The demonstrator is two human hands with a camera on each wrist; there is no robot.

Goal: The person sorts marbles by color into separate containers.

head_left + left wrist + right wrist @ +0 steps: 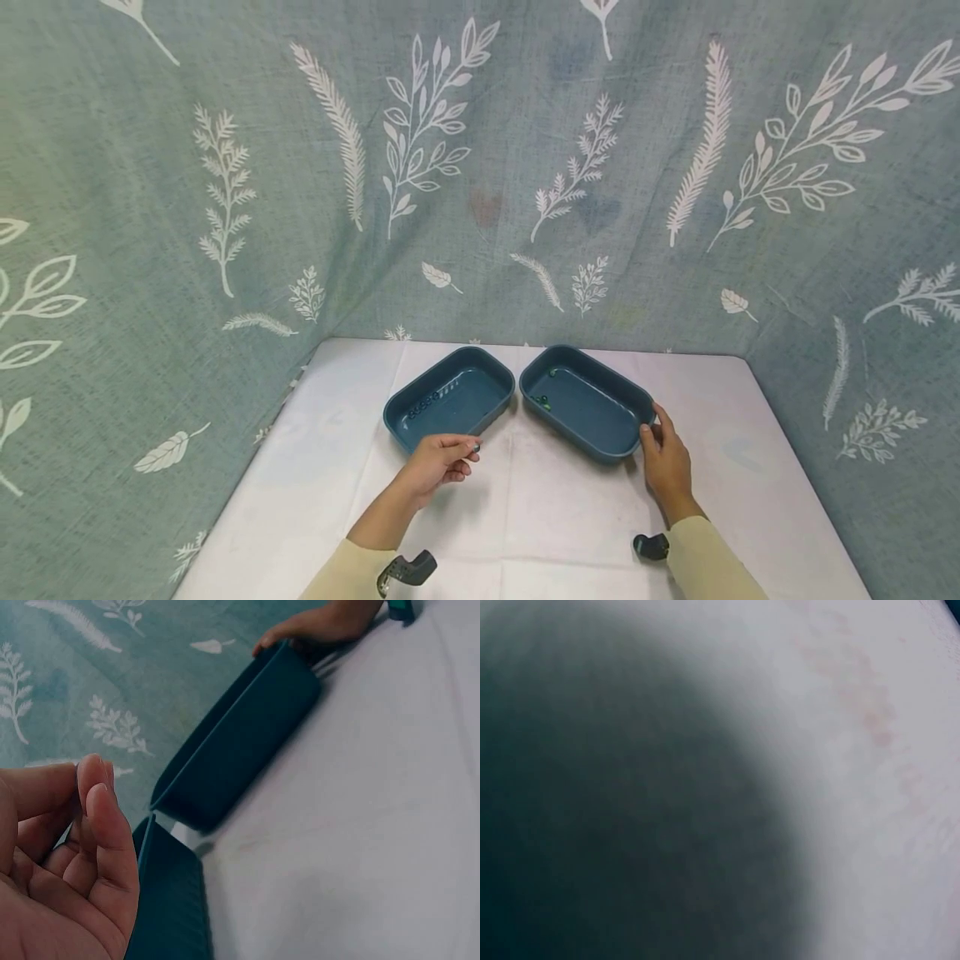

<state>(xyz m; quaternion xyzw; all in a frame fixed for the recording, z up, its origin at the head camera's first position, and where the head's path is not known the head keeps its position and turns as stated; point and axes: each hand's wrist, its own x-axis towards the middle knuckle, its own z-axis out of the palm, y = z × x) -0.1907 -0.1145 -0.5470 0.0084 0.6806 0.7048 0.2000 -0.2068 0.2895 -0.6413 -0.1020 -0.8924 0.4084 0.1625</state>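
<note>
My left hand (pixel 441 468) pinches a small dark marble (pixel 476 448) between thumb and fingertips, above the near rim of the left blue tray (pixel 480 392). Several dark marbles (pixel 424 404) lie in a row in that tray. With thumb and fingers, my right hand (pixel 670 462) holds the near right corner of the right blue tray (pixel 592 412). Several green marbles (pixel 543 402) sit toward that tray's left end. In the left wrist view, the pinching fingers (pixel 112 832) mostly hide the marble. The right wrist view is a blur of dark shape and white cloth.
Both trays stand on a white cloth-covered table (pixel 540 517), their far corners almost touching. A grey-green curtain (pixel 480 208) with white leaf prints hangs behind the table and along both sides. A dark device is strapped at each wrist.
</note>
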